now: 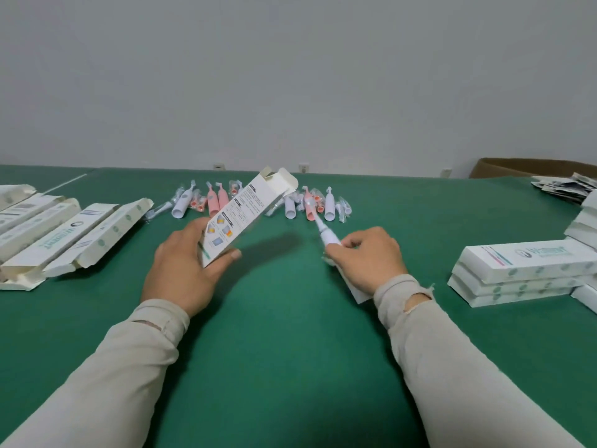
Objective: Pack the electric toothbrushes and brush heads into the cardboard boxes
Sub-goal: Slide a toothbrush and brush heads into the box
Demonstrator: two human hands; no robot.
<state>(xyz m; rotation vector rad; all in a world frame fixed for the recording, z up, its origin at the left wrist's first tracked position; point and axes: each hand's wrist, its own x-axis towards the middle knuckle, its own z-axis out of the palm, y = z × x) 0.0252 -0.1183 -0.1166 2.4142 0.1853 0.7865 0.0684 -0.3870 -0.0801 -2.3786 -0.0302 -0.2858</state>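
Looking down over two pale sleeves, I see my left hand (pixel 185 263) curled round the lower end of a cardboard box (pixel 246 215), thumb on its near face and fingers behind, so the box is lifted off the green table (pixel 290 350) and tilted away to the right with its top flaps open. My right hand (pixel 368 258) pinches the base of a white toothbrush (pixel 326 232) between thumb and fingertips, its head pointing up and to the left, toward the box but apart from it. Something flat and white shows under that hand's palm; I cannot tell what it is. To my right sits a stack of closed boxes (pixel 523 273), three high, with more box edges at the frame's border. To my left lies a row of open boxes (pixel 64 234), flaps loose, overlapping one another. Farther back, in a line across the table's middle, lie the loose toothbrushes (pixel 216 198), white and pink, mixed with brush heads (pixel 197 205) in clear wrappers. At the far right lie a pile of dark leaflets (pixel 565 187) and, behind it, a brown carton (pixel 523 168) against the grey wall.
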